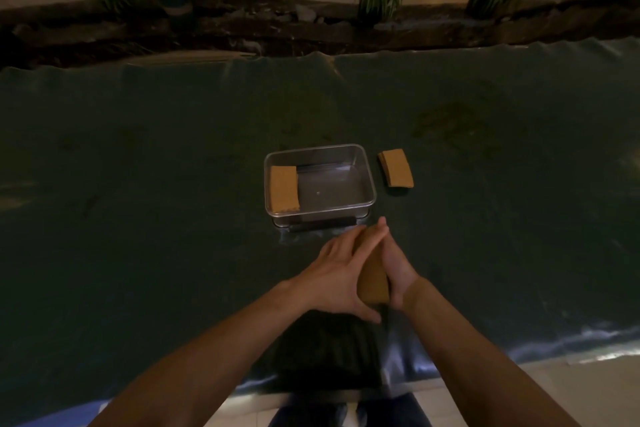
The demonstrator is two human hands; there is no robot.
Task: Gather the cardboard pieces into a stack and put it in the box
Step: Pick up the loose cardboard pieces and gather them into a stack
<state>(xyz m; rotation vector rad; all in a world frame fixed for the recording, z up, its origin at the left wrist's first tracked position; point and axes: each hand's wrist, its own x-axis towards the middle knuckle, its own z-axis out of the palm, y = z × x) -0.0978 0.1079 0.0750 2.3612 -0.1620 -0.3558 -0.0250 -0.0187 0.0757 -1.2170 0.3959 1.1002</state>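
One cardboard stack (284, 188) lies in the box (360, 199) at its left; another stack (396, 168) lies right of the box.

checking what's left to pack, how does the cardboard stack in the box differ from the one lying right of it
The stack in the box sits inside the clear box, against its left wall; the stack right of the box lies on the dark table cover, apart from the box and slightly angled. Both are tan, similar in size, and untouched by either hand.
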